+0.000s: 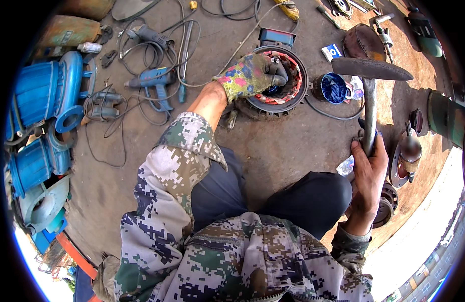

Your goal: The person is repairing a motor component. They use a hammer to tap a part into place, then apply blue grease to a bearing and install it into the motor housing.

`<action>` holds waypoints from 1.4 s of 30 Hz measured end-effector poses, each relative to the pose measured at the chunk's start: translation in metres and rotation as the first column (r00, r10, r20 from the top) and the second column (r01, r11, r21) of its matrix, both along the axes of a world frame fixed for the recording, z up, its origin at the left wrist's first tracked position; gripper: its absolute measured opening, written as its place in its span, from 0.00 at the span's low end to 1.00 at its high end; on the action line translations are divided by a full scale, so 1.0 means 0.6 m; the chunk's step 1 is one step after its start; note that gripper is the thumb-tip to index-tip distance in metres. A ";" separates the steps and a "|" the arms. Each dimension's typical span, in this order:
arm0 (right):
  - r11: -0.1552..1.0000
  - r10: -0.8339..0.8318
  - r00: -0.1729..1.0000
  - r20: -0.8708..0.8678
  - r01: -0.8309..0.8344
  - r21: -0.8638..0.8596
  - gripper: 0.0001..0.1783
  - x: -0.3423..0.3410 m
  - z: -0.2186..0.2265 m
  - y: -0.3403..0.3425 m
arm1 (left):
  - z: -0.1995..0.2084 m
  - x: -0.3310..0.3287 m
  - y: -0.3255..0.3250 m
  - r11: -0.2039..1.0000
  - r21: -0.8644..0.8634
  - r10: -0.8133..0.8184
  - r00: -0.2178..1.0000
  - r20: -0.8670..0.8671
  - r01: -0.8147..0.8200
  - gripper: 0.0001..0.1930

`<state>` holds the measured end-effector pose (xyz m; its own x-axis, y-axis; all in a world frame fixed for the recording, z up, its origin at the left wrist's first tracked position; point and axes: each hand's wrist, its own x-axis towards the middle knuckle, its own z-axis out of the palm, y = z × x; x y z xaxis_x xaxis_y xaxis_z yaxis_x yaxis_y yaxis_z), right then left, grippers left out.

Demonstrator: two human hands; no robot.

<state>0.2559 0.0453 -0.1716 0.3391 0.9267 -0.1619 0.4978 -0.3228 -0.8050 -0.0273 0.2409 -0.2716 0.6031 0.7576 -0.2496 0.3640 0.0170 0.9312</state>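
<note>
One feed, head | I see my right hand closed round the hammer low on its shaft, long axis running away from the body | motor housing lies ahead-left of that grip | gloved left hand nearer, at the opening; whether it pinches anything, I cannot tell

Blue pump bodies crowd the left of the floor. Near them lie a blue pistol-shaped power tool and a grey one. Farther right, a blue-smeared can stands near a rusty round metal piece.
</note>
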 end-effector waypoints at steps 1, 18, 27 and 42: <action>1.000 -0.002 1.000 -0.012 0.002 -0.007 0.17 0.000 0.001 0.002 | -0.001 0.002 0.000 1.000 -0.017 -0.004 1.000 -0.004 0.004 0.07; 0.882 0.465 0.761 0.453 -0.445 -0.157 0.29 -0.050 0.074 0.078 | 0.047 0.011 -0.005 0.997 -0.014 -0.076 0.975 -0.209 0.075 0.11; 0.989 0.142 0.975 0.170 -0.146 0.009 0.11 -0.037 0.050 0.037 | -0.005 0.001 0.000 0.994 0.105 0.012 0.999 -0.037 -0.008 0.11; 0.963 0.264 0.942 0.207 -0.247 -0.102 0.10 -0.056 0.047 0.025 | -0.008 -0.004 0.007 0.967 0.241 0.103 0.991 -0.080 -0.081 0.08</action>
<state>0.2225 0.0602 -0.1435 0.1268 0.9751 -0.1819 0.7313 -0.2158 -0.6470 -0.0295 0.2449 -0.2766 0.5110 0.8529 -0.1070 0.4545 -0.1624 0.8758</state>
